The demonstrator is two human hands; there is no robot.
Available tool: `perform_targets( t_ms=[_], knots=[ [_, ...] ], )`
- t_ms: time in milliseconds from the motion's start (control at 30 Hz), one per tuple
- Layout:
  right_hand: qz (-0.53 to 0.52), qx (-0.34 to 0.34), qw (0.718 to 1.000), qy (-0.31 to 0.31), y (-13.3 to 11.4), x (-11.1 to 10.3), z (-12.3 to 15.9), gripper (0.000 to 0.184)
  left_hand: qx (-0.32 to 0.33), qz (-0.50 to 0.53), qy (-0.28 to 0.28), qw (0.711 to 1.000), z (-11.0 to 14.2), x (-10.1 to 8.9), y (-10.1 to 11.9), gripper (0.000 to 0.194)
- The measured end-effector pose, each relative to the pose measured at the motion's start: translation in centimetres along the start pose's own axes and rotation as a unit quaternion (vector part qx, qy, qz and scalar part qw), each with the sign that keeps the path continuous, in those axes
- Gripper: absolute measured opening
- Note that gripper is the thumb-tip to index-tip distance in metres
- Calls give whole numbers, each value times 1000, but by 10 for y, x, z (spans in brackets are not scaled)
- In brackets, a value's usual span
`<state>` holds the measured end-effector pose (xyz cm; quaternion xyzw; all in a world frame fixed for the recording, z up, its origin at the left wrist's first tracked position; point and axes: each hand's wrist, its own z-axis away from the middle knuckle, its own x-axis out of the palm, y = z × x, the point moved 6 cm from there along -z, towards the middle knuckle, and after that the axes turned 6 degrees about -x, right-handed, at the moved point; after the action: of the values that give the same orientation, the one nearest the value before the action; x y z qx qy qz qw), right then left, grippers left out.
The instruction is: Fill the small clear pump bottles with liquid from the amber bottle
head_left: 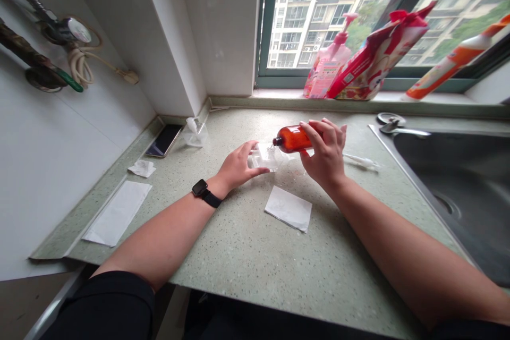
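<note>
The right hand [324,151] wraps its fingers and thumb round a glossy amber bottle with a black threaded neck [294,139], tipped nearly level. The left hand [238,167] curves finger and thumb about a clear, see-through plastic container [266,156] on the speckled pale-green stone bench [223,244], close under the bottle's mouth. Tilting too steeply could send liquid past the rim; a nudge from the neck could tip the light container, wetting the folded white paper sheet [289,208] nearby.
</note>
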<state>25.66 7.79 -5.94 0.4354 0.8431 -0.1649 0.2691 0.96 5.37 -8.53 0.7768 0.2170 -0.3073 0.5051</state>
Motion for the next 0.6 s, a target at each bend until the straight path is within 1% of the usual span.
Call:
perform_targets(
  t_ms=[133, 267, 433, 600],
  knots=[
    [7, 7, 1000, -9, 0, 0, 0, 90, -3, 4, -2, 1000, 0, 0, 0, 88],
    [11, 11, 1000, -20, 0, -1, 0, 91, -7, 5, -4, 1000, 0, 0, -1, 89],
    [14, 10, 1000, -20, -1, -1, 0, 92, -7, 3, -6, 1000, 0, 1, 0, 88],
    [10, 4, 1000, -14, -1, -1, 1, 89, -7, 3, -4, 1000, 0, 0, 0, 87]
  ],
)
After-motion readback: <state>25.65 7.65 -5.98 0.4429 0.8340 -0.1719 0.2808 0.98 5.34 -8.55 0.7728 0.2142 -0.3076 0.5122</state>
